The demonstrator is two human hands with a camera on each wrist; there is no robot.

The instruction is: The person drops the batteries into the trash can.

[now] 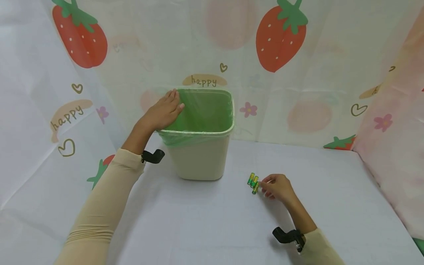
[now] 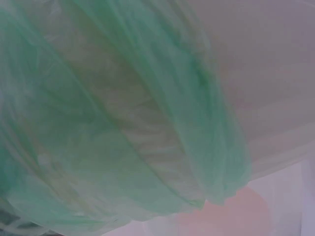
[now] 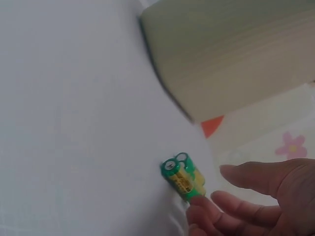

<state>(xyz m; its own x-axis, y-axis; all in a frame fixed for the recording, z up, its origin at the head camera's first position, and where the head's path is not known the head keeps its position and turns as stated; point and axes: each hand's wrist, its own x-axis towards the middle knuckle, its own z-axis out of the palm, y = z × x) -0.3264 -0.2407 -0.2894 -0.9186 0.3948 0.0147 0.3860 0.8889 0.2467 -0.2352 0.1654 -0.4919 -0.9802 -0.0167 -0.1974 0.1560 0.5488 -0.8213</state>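
Observation:
A pale bin (image 1: 200, 158) lined with a thin green bag (image 1: 205, 110) stands upright on the white surface. My left hand (image 1: 163, 110) rests on the bin's left rim, fingers straight and thumb toward the inside. The left wrist view shows the bag's folded edge (image 2: 123, 128) over the bin's outer wall; the hand itself is not visible there. Three small green-and-yellow batteries (image 1: 254, 182) lie close together right of the bin. At the nearest one is my right hand (image 1: 276, 187). In the right wrist view, its fingertips touch a battery (image 3: 179, 179), while the thumb stays apart.
The white cloth surface (image 1: 198, 221) extends around the bin and batteries. Behind it hangs a backdrop (image 1: 318, 77) printed with strawberries, hearts and flowers. A pinkish side sheet (image 1: 391, 147) borders the right. Black camera mounts (image 1: 286, 235) sit at both wrists.

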